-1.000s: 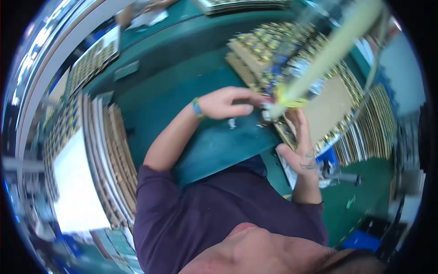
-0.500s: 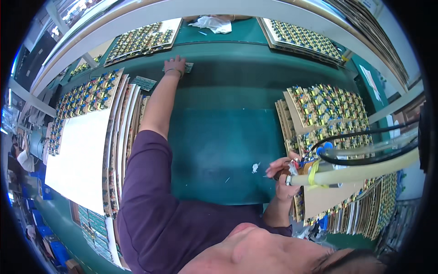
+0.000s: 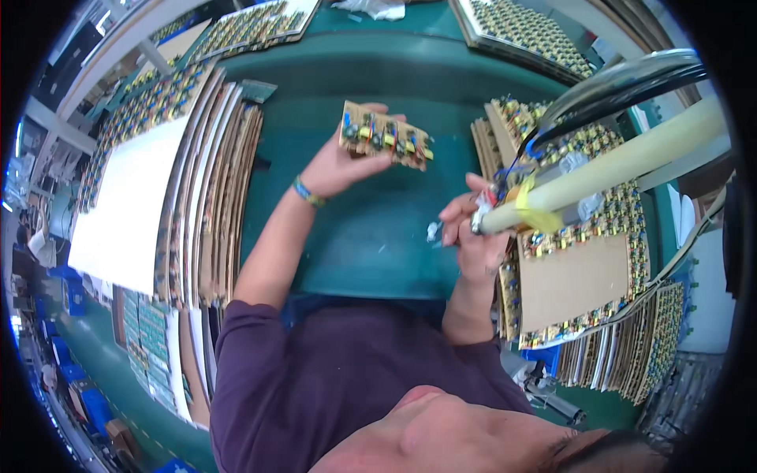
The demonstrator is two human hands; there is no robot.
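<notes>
My left hand (image 3: 341,167) holds a small brown circuit board (image 3: 385,135) with yellow and dark parts, raised above the green work mat (image 3: 371,236). My right hand (image 3: 471,230) grips a cream-coloured cylindrical hand tool (image 3: 599,169) with a yellow band, its metal tip pointing left over the mat. A black cable (image 3: 623,79) and blue and red wires run from the tool's far end. A small silvery scrap (image 3: 433,231) lies on the mat just left of the tool tip. The board and the tool are apart.
Stacks of cardboard sheets (image 3: 213,197) loaded with circuit boards stand left; a white sheet (image 3: 126,205) covers one. More loaded stacks (image 3: 583,260) stand right and trays of boards (image 3: 520,24) at the back. Green boards (image 3: 146,339) lie lower left.
My left hand has come back from the far left stack with a circuit board and now holds it over the mat. My right hand with the tool has risen slightly.
</notes>
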